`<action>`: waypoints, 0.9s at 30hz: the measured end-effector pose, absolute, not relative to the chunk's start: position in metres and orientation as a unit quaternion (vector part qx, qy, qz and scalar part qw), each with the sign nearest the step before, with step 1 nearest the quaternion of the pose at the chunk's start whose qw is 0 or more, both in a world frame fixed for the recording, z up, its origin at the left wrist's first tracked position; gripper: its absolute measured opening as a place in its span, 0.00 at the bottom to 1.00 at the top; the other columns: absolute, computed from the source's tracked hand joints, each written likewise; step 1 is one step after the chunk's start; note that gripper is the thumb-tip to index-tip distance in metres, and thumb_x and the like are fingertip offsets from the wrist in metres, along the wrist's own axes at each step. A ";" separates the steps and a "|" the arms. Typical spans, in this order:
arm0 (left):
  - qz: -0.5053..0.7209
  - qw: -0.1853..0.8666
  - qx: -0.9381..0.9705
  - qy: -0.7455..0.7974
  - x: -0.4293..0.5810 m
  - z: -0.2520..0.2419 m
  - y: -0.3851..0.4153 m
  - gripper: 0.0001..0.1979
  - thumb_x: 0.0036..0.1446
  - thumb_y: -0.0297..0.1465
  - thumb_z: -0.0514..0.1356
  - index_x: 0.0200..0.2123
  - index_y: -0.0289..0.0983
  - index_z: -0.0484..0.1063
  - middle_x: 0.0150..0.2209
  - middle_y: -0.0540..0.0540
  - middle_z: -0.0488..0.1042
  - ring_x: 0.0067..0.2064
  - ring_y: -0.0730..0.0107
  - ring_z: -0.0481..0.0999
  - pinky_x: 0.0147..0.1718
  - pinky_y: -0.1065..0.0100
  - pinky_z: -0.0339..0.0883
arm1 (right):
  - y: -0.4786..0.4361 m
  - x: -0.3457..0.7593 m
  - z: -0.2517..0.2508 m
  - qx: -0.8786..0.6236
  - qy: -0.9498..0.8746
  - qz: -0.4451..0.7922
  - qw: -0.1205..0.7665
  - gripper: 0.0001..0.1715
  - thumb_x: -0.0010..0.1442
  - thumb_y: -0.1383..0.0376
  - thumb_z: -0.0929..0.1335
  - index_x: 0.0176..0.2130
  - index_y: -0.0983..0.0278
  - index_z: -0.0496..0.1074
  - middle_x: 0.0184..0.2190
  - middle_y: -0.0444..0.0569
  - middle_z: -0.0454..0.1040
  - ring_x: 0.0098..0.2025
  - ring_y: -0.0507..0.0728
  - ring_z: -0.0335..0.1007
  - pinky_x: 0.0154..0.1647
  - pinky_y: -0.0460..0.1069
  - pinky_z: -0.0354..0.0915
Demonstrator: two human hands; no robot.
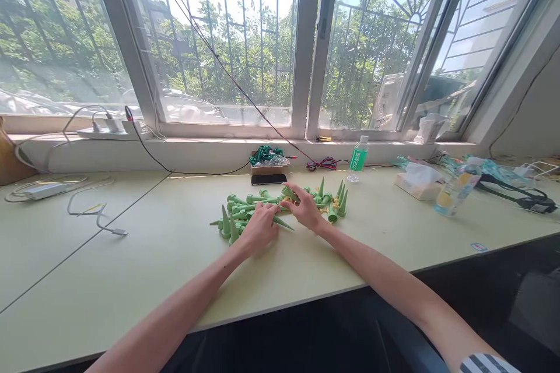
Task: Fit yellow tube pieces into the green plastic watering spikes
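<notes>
A pile of green cone-shaped plastic spikes (pixel 238 208) lies on the table, some standing on their wide ends. Small yellow pieces (pixel 336 206) sit among them, mostly to the right. My left hand (pixel 261 226) is closed around a green spike (pixel 283 223) whose tip points right and toward me. Beside it, my right hand (pixel 306 208) curls thumb and forefinger around the end of another green piece (pixel 289 193), close to some yellow bits. The fingers partly cover what each hand grips. More spikes (pixel 342 203) stand upright right of my right hand.
Behind the pile lie a black phone (pixel 268 179) and a small box (pixel 266 169) with green material. A green-labelled bottle (pixel 359 158), tissue box (pixel 417 182) and second bottle (pixel 457 189) stand right. Cables (pixel 98 215) lie left; the table edge (pixel 280 308) is near me.
</notes>
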State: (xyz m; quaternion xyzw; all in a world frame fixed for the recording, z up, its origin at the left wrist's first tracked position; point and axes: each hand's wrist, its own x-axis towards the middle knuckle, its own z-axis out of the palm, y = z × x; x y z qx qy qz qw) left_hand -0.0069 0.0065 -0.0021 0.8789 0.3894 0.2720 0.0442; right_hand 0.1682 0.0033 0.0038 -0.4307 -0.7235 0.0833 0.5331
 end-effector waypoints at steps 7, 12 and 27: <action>0.229 0.033 0.890 0.392 -0.007 -0.002 0.006 0.15 0.43 0.20 0.53 0.34 0.37 0.73 0.35 0.42 0.73 0.41 0.54 0.67 0.36 0.60 0.62 | 0.006 0.167 -0.002 -0.419 -0.734 0.088 0.527 0.27 0.57 0.65 0.68 0.57 0.59 0.67 0.42 0.49 0.73 0.39 0.55 0.68 0.41 0.48 0.65; 0.254 0.029 0.896 0.364 -0.008 -0.001 0.005 0.14 0.40 0.20 0.54 0.30 0.40 0.72 0.33 0.44 0.73 0.37 0.57 0.69 0.33 0.62 0.63 | 0.007 0.166 -0.003 -0.420 -0.737 0.085 0.523 0.23 0.62 0.68 0.62 0.56 0.60 0.67 0.45 0.50 0.74 0.45 0.56 0.68 0.47 0.50 0.64; 0.261 0.079 0.931 0.242 0.000 0.011 -0.012 0.08 0.51 0.28 0.56 0.32 0.40 0.74 0.33 0.46 0.75 0.35 0.64 0.73 0.37 0.64 0.66 | 0.009 0.167 -0.006 -0.456 -0.734 0.132 0.486 0.27 0.57 0.70 0.63 0.56 0.63 0.66 0.40 0.50 0.74 0.39 0.55 0.69 0.43 0.50 0.64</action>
